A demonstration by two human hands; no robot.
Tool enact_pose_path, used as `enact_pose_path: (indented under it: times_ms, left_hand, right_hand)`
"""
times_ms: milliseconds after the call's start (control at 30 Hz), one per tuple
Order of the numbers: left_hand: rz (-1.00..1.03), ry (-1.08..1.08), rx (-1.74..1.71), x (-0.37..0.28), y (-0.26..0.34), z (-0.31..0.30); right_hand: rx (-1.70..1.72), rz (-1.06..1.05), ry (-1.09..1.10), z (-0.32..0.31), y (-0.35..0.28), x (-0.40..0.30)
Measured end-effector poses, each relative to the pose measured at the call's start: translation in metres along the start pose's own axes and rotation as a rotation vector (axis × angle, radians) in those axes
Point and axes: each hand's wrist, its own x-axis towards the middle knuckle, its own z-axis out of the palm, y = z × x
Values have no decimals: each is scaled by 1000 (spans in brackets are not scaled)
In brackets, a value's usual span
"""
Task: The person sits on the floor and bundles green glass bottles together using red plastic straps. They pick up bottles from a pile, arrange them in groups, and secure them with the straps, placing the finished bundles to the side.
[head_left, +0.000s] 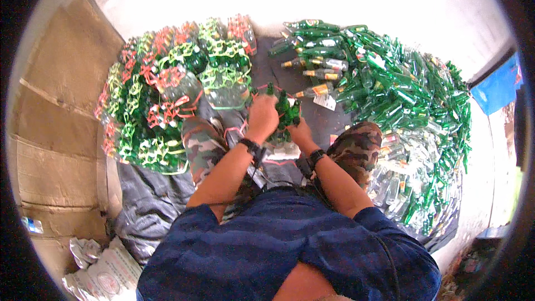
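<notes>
Several green glass bottles (287,110) stand close together between the person's knees, with pinkish-red cord around part of the group. My left hand (263,116) is at the necks on the group's left side, its fingers curled; what lies inside them is hidden. At the lower right of the same group, my right hand (300,130) has its fingers at a bottle neck; its exact hold is unclear. Below the hands, a pale block-like thing (283,150) shows, with a red cord (282,162) lying beneath it. Both wrists wear dark bands.
Bottle bundles tied with green and red cord (225,79) stand at the left. A large heap of loose green and clear bottles (388,79) fills the right. Cardboard (58,159) lines the far left, above a printed sack (108,276). Dark sheeting (144,205) lies at lower left.
</notes>
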Motion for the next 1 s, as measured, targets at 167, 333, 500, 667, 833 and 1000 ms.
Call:
enact_pose_path:
  times_ms: [167,333,500,667,833,1000]
  left_hand:
    - [130,-296,61,-38,11,42]
    - [325,-247,272,-30,8,58]
    - [228,-353,316,-30,17,47]
    - [216,-389,306,-31,17,51]
    - [201,-502,316,-26,21,46]
    - [415,-524,483,-19,18,38]
  right_hand:
    - [34,56,-95,-3,3,5]
    - [-33,-90,-35,2,28,16]
    - [-106,-68,-49,-5,16,5]
    - [-141,-30,-78,-8,15,4]
    - [-144,-94,-81,-7,21,-3]
    - [-181,-65,-108,2,24,5]
